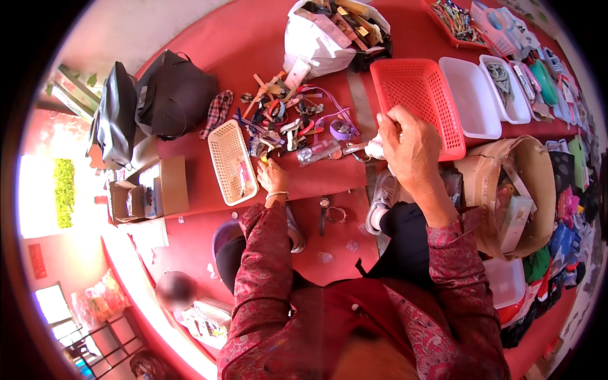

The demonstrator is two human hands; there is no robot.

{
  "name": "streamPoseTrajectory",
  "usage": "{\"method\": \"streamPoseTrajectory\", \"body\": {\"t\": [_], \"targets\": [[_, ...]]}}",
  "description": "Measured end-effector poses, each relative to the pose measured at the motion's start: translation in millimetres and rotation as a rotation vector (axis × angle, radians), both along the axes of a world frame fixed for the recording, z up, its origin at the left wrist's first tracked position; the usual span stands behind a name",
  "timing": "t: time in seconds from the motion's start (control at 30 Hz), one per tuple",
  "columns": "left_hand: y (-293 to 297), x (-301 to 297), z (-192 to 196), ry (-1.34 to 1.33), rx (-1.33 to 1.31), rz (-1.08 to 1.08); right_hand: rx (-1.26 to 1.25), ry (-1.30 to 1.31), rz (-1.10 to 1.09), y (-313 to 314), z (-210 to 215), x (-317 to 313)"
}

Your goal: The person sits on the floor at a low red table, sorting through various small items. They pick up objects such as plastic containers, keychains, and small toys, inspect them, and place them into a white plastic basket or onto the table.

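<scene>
My left hand (pixel 272 177) reaches to the near edge of a pile of mixed small items (pixel 291 120), its fingers pinched together. Something small and yellow shows at its fingertips, too small to name. Right beside it lies a cream perforated basket (pixel 232 166) with a few small things in it. My right hand (pixel 410 149) is closed, raised in front of the red basket (pixel 418 95). A small white bundle (pixel 375 149) sticks out on its left side; its kind is unclear. A clear plastic packet (pixel 318 152) lies between my hands.
White trays (pixel 472 101) stand right of the red basket. A full white bag (pixel 316 44) stands at the back, black bags (pixel 174 95) at left. A cardboard box (pixel 475 190) is at right, a smaller cardboard box (pixel 174 183) at left. A watch (pixel 323 212) lies on the floor.
</scene>
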State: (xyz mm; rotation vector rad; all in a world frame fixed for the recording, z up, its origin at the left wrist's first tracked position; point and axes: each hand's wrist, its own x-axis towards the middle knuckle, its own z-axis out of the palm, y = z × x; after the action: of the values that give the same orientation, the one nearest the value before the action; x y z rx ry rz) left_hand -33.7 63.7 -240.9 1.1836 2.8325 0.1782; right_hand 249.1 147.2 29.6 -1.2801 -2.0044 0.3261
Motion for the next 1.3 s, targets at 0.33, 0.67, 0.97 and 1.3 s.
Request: {"method": "streamPoseTrajectory", "body": {"t": [0.33, 0.67, 0.97, 1.3], "targets": [[5, -69, 37, -0.095, 0.489, 0.076, -0.01, 0.0, 0.042, -7, -2, -17], [9, -32, 179, -0.938, 0.875, 0.169, -0.191, 0.116, 0.16, 2, -27, -38], [7, 17, 227, -1.396, 1.237, 0.126, -1.352, 0.69, 0.478, -9, -43, -80], [38, 74, 205, -1.933, 1.157, 0.037, -1.11, 1.125, 0.546, 21, -38, -95]]}}
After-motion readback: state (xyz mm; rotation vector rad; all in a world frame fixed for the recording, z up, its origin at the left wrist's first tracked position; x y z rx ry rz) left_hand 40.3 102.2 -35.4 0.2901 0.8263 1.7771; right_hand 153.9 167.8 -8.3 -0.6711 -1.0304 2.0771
